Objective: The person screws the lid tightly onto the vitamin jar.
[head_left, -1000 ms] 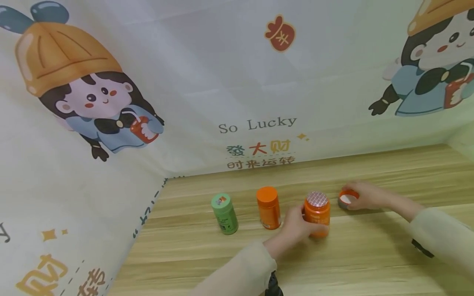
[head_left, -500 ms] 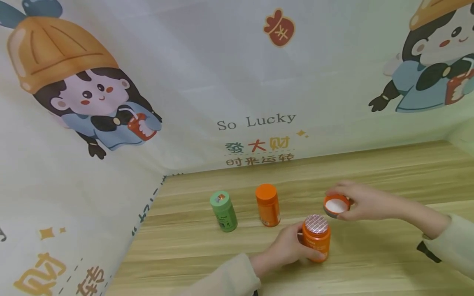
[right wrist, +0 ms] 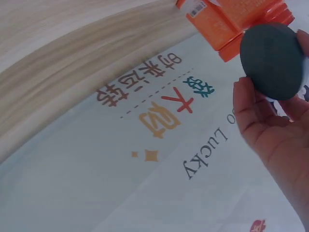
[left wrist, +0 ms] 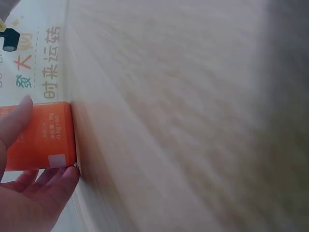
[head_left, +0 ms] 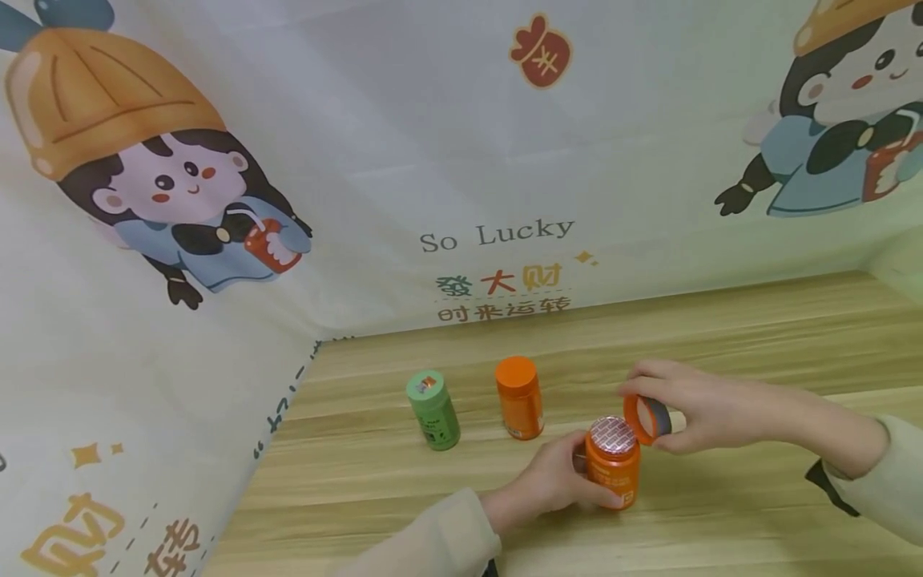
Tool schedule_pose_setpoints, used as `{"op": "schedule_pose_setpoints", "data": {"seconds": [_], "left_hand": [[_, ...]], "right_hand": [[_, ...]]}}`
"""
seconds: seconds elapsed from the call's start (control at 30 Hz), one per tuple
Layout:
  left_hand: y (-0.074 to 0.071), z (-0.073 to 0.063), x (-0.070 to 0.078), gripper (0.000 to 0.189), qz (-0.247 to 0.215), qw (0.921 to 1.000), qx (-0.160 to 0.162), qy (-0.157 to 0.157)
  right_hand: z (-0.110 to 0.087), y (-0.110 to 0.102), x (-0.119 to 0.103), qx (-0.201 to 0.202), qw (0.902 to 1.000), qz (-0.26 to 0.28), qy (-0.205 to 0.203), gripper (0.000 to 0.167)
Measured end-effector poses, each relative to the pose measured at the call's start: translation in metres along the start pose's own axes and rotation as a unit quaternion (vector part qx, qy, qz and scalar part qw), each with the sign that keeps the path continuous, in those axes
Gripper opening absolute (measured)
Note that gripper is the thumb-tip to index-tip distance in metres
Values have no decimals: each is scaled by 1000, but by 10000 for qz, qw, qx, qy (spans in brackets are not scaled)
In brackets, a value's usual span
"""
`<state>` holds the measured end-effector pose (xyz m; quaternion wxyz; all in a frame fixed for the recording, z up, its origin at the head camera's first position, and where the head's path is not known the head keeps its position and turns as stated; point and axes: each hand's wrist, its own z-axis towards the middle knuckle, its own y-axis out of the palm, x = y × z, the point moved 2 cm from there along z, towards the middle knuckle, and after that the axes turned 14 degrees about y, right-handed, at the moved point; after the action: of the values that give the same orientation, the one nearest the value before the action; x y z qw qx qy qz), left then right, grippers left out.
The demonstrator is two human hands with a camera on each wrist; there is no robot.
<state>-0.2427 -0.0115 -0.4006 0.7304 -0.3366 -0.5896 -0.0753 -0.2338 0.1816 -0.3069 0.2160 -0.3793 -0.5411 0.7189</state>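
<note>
My left hand (head_left: 548, 477) grips an orange bottle (head_left: 613, 473) low on its body, thumb across the front. The bottle stands upright on the table, its mouth covered by a silvery patterned foil seal (head_left: 614, 435). In the left wrist view the orange bottle (left wrist: 41, 137) shows small white print, with its base at the wood. My right hand (head_left: 699, 409) pinches a lid (head_left: 646, 419), orange inside with a grey top, tilted on its side right at the bottle's rim. The right wrist view shows the lid's dark flat top (right wrist: 272, 60) between thumb and fingers.
Behind and left of my hands stand a capped orange bottle (head_left: 519, 398) and a green bottle (head_left: 434, 410). The wooden table (head_left: 346, 497) meets a printed cloth backdrop (head_left: 375, 160) at the back and on the left.
My left hand has brought the orange bottle toward me. My right hand has carried the lid from the table leftward to the bottle, turning it from inside-up onto its side.
</note>
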Motion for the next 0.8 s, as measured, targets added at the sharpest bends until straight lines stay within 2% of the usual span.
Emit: {"op": "schedule_pose_setpoints", "data": {"seconds": [0.17, 0.27, 0.43, 0.57, 0.67, 0.8], "left_hand": [[0, 1, -2, 56, -5, 9999, -40, 92], [-1, 3, -3, 55, -20, 9998, -122, 165], [-6, 6, -4, 55, -52, 9986, -430, 317], [-12, 10, -4, 62, 122, 9958, -710, 563], [-14, 14, -4, 64, 355, 9944, -751, 654], [-15, 17, -6, 61, 434, 9945, -692, 651]], "right_hand": [[5, 1, -10, -184, 9985, 492, -124, 44], [8, 5, -12, -117, 9975, 627, -314, 40], [13, 9, -15, 89, 9976, 286, -626, 36], [18, 9, -19, -82, 9980, 129, -609, 35], [22, 9, -19, -202, 9978, 138, -614, 35], [27, 11, -15, -333, 9976, 164, -580, 35]]}}
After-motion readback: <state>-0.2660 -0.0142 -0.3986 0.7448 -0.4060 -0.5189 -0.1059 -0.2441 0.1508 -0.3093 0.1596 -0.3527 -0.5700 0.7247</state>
